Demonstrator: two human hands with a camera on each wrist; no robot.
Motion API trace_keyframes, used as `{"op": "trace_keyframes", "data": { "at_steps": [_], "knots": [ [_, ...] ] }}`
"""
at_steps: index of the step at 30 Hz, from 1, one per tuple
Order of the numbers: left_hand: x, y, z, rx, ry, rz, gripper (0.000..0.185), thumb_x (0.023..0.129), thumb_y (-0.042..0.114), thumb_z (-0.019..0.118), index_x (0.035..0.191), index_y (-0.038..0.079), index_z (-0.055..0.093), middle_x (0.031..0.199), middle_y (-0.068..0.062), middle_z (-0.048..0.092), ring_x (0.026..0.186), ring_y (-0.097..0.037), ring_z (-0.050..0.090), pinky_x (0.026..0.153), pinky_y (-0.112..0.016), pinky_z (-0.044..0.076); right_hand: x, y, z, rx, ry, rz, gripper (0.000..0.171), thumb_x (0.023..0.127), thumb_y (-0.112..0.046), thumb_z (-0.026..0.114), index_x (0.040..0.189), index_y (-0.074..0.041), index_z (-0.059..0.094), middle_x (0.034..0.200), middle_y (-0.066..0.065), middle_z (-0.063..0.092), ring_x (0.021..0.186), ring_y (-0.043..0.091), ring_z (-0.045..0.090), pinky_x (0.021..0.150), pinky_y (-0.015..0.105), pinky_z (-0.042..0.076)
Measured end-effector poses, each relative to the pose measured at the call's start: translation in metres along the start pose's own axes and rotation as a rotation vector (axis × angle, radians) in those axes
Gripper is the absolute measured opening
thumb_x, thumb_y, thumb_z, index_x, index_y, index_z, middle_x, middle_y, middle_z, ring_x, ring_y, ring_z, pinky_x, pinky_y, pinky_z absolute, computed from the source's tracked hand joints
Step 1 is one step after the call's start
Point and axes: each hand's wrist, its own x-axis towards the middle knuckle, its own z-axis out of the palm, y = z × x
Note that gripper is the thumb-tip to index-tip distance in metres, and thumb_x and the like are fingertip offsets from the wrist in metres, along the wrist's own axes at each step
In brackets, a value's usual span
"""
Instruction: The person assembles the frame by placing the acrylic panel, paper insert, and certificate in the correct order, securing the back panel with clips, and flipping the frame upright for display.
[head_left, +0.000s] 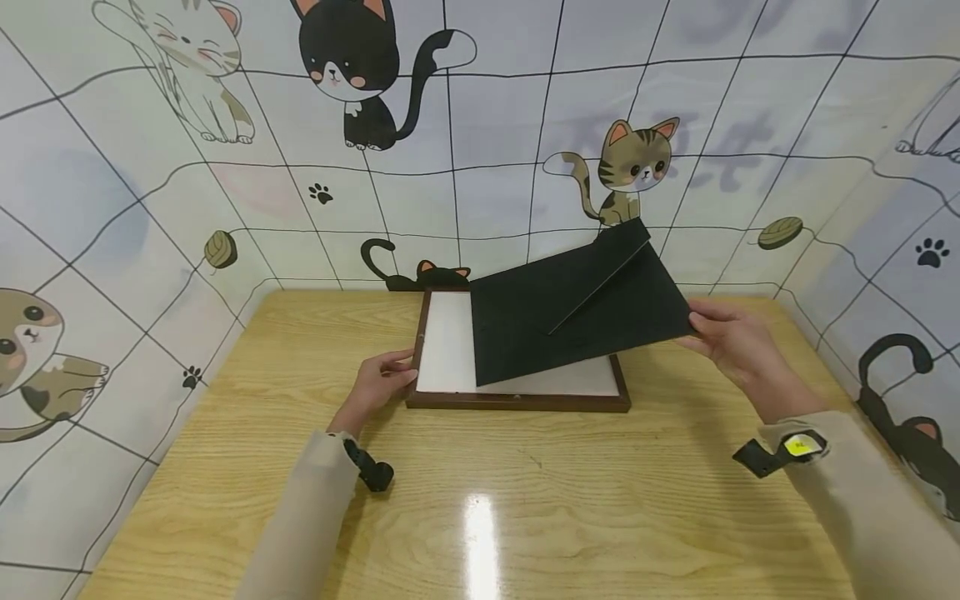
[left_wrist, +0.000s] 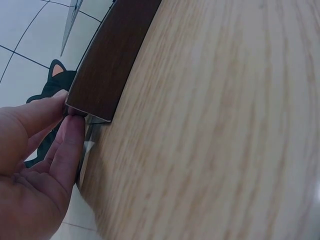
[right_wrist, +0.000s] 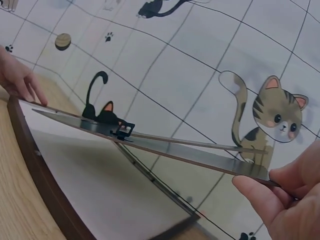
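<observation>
A brown picture frame (head_left: 517, 402) lies face down on the table, with a white sheet (head_left: 444, 342) inside its rim. My left hand (head_left: 375, 383) grips the frame's left side; in the left wrist view, thumb and fingers pinch the brown edge (left_wrist: 112, 60). Between thumb and fingers, my right hand (head_left: 738, 350) holds the black backing board (head_left: 525, 325) by its right edge. The board is tilted above the frame, its right end higher, and covers much of the white sheet. A stand leg (head_left: 600, 287) lies along its back; the right wrist view shows a small dark hinge (right_wrist: 123, 131) there.
The wooden table (head_left: 600, 500) extends in front of the frame and to both sides. A cat-patterned backdrop (head_left: 495, 200) rises behind the table and along both sides. Each wrist wears a strapped device, such as the black one (head_left: 367, 467) on the left sleeve.
</observation>
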Motion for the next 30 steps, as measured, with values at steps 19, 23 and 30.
{"op": "trace_keyframes", "data": {
  "at_steps": [19,23,30],
  "knots": [
    [-0.002,0.002,0.000,-0.026,0.000,-0.018,0.043,0.087,0.007,0.062,0.129,0.006,0.053,0.113,-0.020,0.054,0.099,-0.029,0.055,0.079,-0.030,0.050,0.014,0.036,0.033,-0.030,0.112,0.062,0.022,0.090,0.011,0.046,0.095,-0.003,0.062,0.093,0.008,0.064,0.085,0.019,0.065,0.074,0.032,0.052],
    [-0.002,0.002,0.001,-0.028,-0.001,-0.010,0.043,0.087,0.007,0.062,0.129,0.005,0.053,0.113,-0.021,0.054,0.099,-0.029,0.055,0.080,-0.030,0.050,0.014,0.042,0.035,-0.035,0.156,0.094,0.020,0.089,0.009,0.049,0.095,-0.003,0.063,0.094,0.007,0.061,0.084,0.018,0.065,0.076,0.031,0.051],
    [0.000,0.000,0.000,-0.033,-0.004,0.003,0.043,0.087,0.007,0.062,0.129,0.004,0.052,0.113,-0.022,0.054,0.100,-0.029,0.056,0.081,-0.032,0.050,0.015,0.052,0.036,-0.044,0.180,0.102,0.021,0.090,0.008,0.047,0.094,-0.004,0.063,0.093,0.007,0.061,0.082,0.017,0.065,0.072,0.030,0.052]
  ]
}}
